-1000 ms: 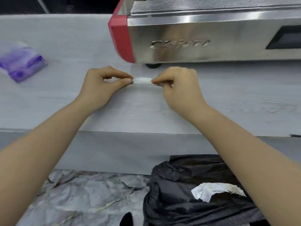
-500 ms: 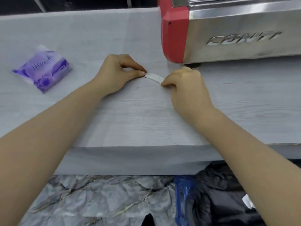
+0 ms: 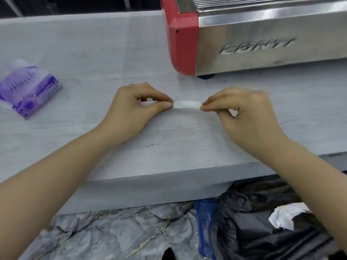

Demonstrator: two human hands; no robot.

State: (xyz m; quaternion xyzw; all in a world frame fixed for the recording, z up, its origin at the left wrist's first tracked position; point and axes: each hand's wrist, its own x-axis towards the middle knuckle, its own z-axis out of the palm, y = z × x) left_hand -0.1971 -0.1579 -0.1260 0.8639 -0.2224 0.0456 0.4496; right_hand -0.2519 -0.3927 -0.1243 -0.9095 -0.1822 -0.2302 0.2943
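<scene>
Both hands are on it now: the left hand (image 3: 131, 107) pinches one end of the tissue (image 3: 185, 104) between thumb and forefinger, and the right hand (image 3: 244, 117) pinches the other end the same way, the rest of the fingers curled under. The tissue, a small white strip, folded or rolled, runs level between the two pinches. It sits just in front of the red corner of the machine (image 3: 262, 44), low over the desk (image 3: 93, 44); whether it touches the top I cannot tell. This looks like tightening or twisting the strip. To do it well, grip right at the tips, pull evenly and gently since thin paper tears fast, and turn the ends in small opposite turns so the middle stays straight. As for writing, raised letters on the steel front of the machine seem to read "CONTI", a touch blurred. Far to the left of the machine lies a purple packet (image 3: 28, 89) with a script word that looks like "Mack"; its smaller print is unreadable. Below the desk edge, in front of the machine, a black bag (image 3: 253, 222) holds a white scrap (image 3: 285, 214).
</scene>
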